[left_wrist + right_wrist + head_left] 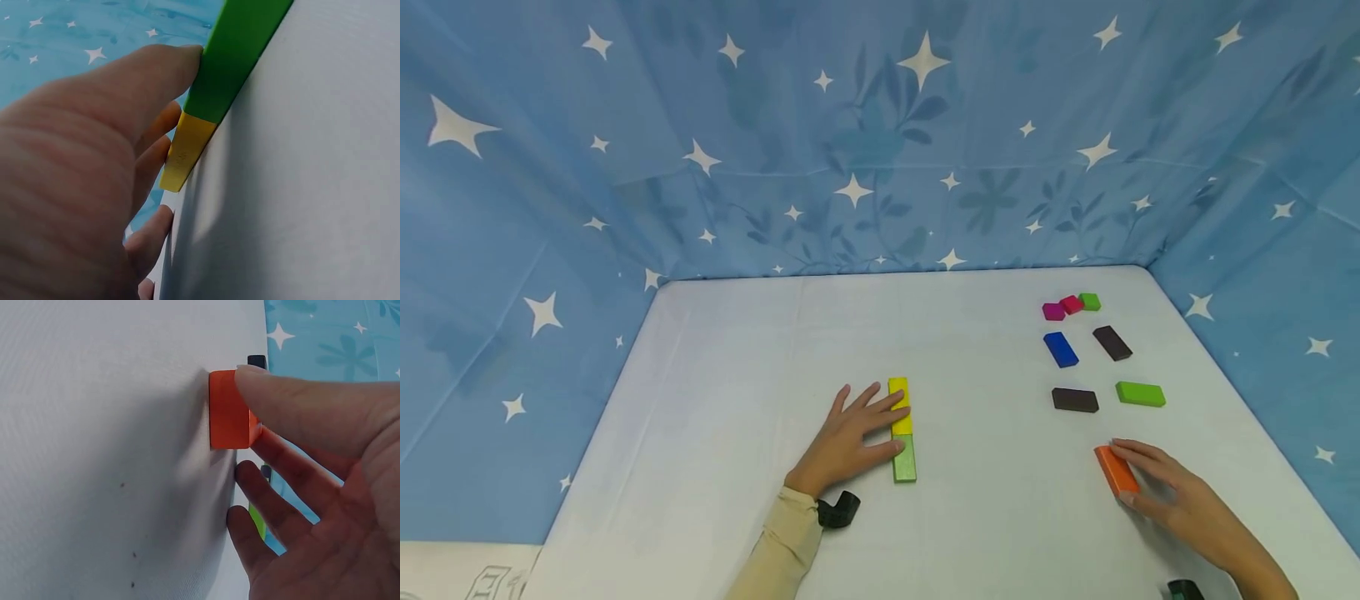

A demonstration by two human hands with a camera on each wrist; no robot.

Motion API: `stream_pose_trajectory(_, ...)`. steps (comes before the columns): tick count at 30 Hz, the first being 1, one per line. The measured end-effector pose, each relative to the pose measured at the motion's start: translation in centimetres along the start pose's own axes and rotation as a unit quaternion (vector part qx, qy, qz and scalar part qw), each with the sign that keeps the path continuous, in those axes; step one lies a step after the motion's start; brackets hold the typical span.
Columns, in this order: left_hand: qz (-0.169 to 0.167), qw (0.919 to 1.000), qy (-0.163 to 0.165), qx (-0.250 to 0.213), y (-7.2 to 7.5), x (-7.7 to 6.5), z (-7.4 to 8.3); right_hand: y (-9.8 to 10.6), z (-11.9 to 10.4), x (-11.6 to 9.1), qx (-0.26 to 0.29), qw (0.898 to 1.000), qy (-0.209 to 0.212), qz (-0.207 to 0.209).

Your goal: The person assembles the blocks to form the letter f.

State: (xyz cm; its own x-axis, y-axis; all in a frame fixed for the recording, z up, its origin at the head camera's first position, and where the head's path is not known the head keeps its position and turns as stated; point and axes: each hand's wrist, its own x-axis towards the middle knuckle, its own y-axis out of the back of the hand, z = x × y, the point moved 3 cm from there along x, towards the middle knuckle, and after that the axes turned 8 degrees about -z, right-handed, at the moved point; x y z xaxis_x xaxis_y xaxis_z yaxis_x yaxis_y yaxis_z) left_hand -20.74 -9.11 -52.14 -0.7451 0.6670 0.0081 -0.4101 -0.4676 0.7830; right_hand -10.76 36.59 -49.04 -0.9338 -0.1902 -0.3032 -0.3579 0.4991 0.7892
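Observation:
A yellow block (pixel 898 406) and a light green block (pixel 905 461) lie end to end in a line on the white table. My left hand (pixel 852 439) rests on them with spread, fairly straight fingers. Its thumb touches the green block (pixel 234 59) in the left wrist view, and fingertips lie against the yellow block (pixel 186 153). Off to the right, my right hand (pixel 1176 500) pinches an orange block (pixel 1116 472) between thumb and index finger. In the right wrist view the orange block (pixel 230 411) sits at the table surface; the other fingers are spread beside it.
Beyond the right hand lie a dark brown block (pixel 1075 400), a green block (pixel 1141 394), a blue block (pixel 1061 349) and another dark brown block (pixel 1112 342). Small magenta (pixel 1053 312), red (pixel 1071 304) and green (pixel 1090 302) pieces sit farther back. Blue star-patterned cloth (pixel 880 150) surrounds the table.

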Motion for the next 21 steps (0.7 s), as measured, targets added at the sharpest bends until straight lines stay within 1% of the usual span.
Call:
stream_pose_trajectory(6,0.002,1.0,-0.004,0.002,0.21,-0.09,0.26,0.14,-0.03,0.47,-0.011,1.0,-0.024,-0.003)
stream_pose_trajectory(14,-0.001,1.0,-0.001,0.001,0.11,-0.02,0.03,-0.14,-0.07,0.84,0.008,0.998,-0.06,0.001)
stream_pose_trajectory(18,-0.004,1.0,-0.002,0.001,-0.01,-0.01,0.01,-0.15,-0.12,0.93,0.011,0.998,-0.066,-0.002)
stream_pose_trajectory(21,-0.002,1.0,-0.004,0.004,0.18,-0.03,0.18,-0.11,-0.22,0.97,0.014,0.998,-0.061,-0.005)
